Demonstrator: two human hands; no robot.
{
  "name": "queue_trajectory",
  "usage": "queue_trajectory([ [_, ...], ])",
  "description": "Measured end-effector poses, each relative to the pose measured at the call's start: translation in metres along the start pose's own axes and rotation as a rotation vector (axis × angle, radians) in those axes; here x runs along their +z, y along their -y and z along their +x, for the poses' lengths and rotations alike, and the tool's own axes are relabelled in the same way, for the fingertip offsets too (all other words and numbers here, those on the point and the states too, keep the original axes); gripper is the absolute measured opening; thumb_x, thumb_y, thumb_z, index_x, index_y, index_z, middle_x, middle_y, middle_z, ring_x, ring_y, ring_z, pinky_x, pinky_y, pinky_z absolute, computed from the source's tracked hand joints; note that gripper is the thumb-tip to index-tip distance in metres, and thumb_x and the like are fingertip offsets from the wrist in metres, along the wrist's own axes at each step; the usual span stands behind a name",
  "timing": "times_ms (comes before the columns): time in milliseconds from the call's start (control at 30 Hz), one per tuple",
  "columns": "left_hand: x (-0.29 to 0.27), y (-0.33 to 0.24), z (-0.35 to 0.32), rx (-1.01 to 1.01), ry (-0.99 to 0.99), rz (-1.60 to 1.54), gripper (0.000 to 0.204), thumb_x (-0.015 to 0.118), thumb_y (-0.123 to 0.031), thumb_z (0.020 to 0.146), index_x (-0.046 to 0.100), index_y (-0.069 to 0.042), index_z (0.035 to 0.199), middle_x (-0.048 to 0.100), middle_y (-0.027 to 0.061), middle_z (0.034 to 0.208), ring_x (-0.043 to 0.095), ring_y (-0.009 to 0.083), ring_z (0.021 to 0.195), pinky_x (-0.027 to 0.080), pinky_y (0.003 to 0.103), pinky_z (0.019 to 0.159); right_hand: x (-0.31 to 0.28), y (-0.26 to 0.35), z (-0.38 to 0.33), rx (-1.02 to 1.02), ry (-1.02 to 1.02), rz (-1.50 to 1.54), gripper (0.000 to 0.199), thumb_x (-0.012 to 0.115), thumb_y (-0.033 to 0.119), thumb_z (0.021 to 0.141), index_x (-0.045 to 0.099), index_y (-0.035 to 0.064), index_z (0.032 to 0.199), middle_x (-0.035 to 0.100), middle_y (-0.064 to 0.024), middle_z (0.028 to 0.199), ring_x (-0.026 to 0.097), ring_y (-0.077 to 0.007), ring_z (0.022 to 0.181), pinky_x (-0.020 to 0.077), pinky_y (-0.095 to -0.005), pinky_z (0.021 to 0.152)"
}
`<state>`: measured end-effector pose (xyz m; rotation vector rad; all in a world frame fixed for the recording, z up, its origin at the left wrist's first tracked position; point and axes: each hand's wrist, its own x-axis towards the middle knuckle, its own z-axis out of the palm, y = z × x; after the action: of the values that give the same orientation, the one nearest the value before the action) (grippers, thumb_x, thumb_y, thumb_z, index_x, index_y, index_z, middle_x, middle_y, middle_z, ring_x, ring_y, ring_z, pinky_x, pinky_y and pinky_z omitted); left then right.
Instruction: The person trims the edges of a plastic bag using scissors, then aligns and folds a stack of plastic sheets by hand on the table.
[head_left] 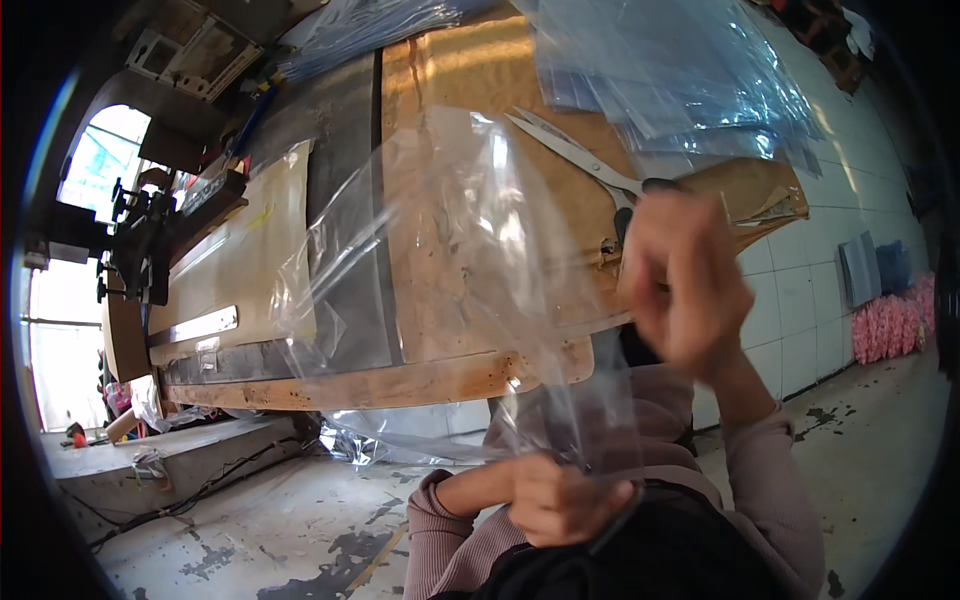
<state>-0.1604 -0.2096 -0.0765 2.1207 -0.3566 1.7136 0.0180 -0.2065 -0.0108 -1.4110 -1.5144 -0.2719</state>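
A large clear plastic bag [520, 240] stands up from my left hand [560, 500], which is closed on its lower end close to my body. The bag spreads over the table's front edge, and the tabletop shows through it. My right hand [685, 280] is raised at the table's right front, somewhat blurred, its fingers curled in. Whether anything is inside those fingers is hidden. Just beyond it lies a pair of scissors [580, 155] with metal blades parted and dark handles. My right hand partly overlaps the handles; I cannot tell whether it touches them.
Stacked clear plastic sheets [680, 75] cover the table's far right, and another pile [365, 35] lies at the back. The wooden tabletop [450, 70] has a brown covering. A dark clamp-like machine [145, 240] stands at left. Pink bundles [890, 320] rest by the tiled wall.
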Motion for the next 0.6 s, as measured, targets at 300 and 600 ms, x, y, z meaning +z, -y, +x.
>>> queue_trajectory([
  [300,0.011,-0.001,-0.004,0.113,-0.019,-0.143,0.030,0.042,0.013,0.056,0.067,-0.001,0.064,0.035,0.0005,0.059,0.047,0.0115,0.055,0.033,0.022,0.045,0.010,-0.086,0.121,-0.317,-0.241,-0.527,0.012,0.050,0.004,0.083,0.048,-0.0076,0.085,0.053,-0.0222,0.086,0.053,-0.0362,0.075,0.0440,-0.0430,0.070],
  [600,0.008,-0.004,-0.012,0.139,-0.030,-0.141,0.021,0.056,0.009,0.049,0.067,0.000,0.063,0.034,0.0014,0.059,0.046,0.0119,0.055,0.034,0.023,0.044,-0.058,-0.132,0.188,-0.128,-0.304,-0.842,0.012,0.055,0.007,0.079,0.052,-0.0027,0.086,0.055,-0.0211,0.090,0.056,-0.0349,0.081,0.0463,-0.0414,0.069],
])
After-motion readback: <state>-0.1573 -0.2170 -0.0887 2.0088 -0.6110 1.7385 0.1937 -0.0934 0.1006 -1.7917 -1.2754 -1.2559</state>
